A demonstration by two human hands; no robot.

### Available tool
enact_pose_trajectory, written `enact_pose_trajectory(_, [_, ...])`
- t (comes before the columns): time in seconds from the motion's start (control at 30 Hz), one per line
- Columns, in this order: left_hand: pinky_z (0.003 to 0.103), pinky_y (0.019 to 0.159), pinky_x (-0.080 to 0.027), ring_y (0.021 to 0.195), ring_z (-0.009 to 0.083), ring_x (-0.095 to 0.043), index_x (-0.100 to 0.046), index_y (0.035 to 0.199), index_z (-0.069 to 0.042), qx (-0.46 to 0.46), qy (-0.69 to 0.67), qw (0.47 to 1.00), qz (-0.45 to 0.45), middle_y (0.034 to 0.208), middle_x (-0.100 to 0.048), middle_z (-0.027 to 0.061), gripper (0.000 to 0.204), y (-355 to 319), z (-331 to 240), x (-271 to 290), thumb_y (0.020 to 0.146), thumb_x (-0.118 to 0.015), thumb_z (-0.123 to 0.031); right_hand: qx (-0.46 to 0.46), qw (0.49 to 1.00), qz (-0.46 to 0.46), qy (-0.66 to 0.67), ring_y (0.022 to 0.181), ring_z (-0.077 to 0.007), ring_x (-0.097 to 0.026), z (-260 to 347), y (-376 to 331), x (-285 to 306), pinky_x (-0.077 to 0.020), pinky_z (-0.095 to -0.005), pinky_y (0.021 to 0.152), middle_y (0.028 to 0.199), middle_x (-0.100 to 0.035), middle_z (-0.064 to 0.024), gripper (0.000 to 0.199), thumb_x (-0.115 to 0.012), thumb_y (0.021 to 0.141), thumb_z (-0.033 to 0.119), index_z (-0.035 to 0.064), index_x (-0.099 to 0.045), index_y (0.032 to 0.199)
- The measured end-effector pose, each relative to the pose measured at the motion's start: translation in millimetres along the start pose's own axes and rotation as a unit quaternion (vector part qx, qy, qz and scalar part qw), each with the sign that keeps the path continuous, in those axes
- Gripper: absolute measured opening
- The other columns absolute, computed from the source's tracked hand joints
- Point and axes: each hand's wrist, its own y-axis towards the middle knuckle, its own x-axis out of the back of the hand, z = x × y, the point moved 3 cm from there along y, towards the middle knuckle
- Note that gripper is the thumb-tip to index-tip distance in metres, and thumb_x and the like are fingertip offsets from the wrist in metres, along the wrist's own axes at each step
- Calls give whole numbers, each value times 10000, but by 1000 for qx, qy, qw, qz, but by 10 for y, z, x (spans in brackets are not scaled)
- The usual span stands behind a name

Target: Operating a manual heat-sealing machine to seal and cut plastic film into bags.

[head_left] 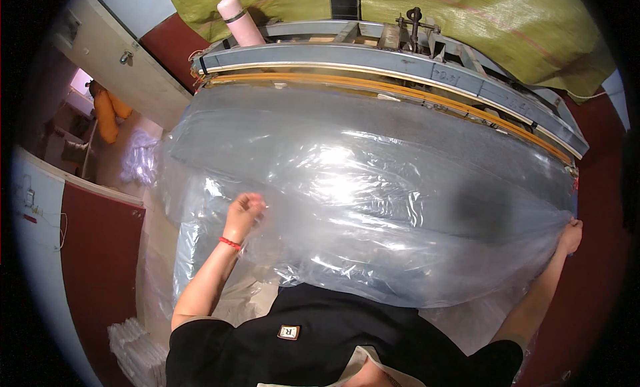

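Observation:
A large clear plastic sheet (pixel 373 254) spreads in front of me, wrinkled and shiny, covering most of the surface up to the metal frame. At its right edge my right hand (pixel 571 236) is closed on the film, pinching its corner. My left hand (pixel 245 214), with a red cord bracelet (pixel 230 244) at the wrist, hovers over the left part of the sheet. Its fingers look bent but are blurred by motion, so I cannot tell whether they hold anything.
Behind the sheet runs a long grey metal frame (pixel 347 58) with orange strips (pixel 320 78) and a black clamp-like fitting (pixel 415 27). A pink bottle (pixel 240 24) stands there. Yellow-green woven sacking (pixel 493 27) hangs behind. Stacked plastic (pixel 137 350) lies lower left, near an open doorway.

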Motion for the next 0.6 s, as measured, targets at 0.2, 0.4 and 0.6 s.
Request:
enact_pose_trajectory(0.2, [362,873,-359,1061,302,-433,-491,1071,-9,-562,341,754,0,1117,-487,127,325,97,-936,-275,762,-546,-95,4,1000,2,10,896,-339,-533,1,22,-3,-425,-437,686,971,-576,-116,309,-424,824,370,129,-530,986])
enact_pose_trajectory(0.4, [387,904,-337,1099,324,-403,-509,1083,-2,-559,408,721,26,1172,-471,127,382,451,-1092,-724,780,-540,-232,-1,1000,5,14,891,-335,-534,-194,160,-162,-419,-427,705,966,-576,-118,332,-431,818,389,127,-539,991])
enact_pose_trajectory(0.6, [339,672,-427,795,250,-537,-613,810,-30,-468,367,797,-100,791,-606,87,160,791,-1171,-781,709,-618,-154,-23,846,1,532,830,-198,-550,-614,334,-337,-425,-304,741,914,-595,-84,302,-607,761,291,21,-587,897])
